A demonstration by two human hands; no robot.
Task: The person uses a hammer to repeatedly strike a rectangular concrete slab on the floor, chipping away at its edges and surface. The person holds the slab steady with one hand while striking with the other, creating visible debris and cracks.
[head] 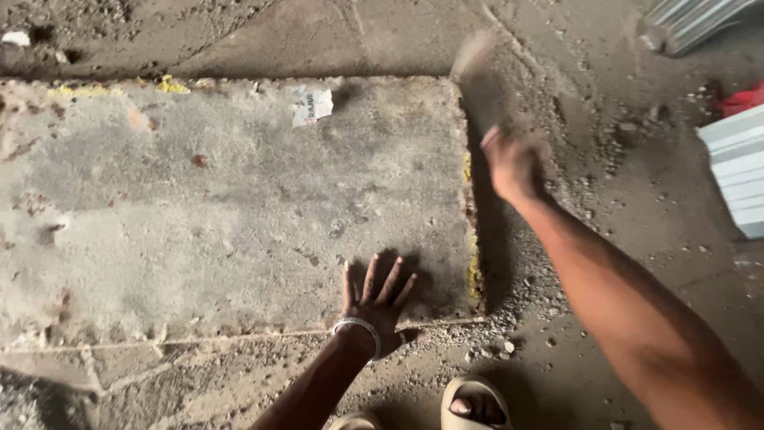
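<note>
- Sandalled feet (476, 404) are planted on the gritty floor (605, 159), just below the near edge of the concrete slab (199, 207).
- Left hand (377, 301) is laid flat on the slab near its right corner, fingers spread, gripping nothing (apparently as a brace).
- Right hand (513, 163) is raised beside the slab's right edge, closed around a blurred tool (476, 76); its kind cannot be told.
- Corrugated sheets (738, 171) lie well apart, at right.

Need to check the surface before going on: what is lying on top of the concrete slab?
On the concrete slab: the left hand pressed flat, a torn paper scrap, yellow paint flecks. What lies beneath the palm is covered.
</note>
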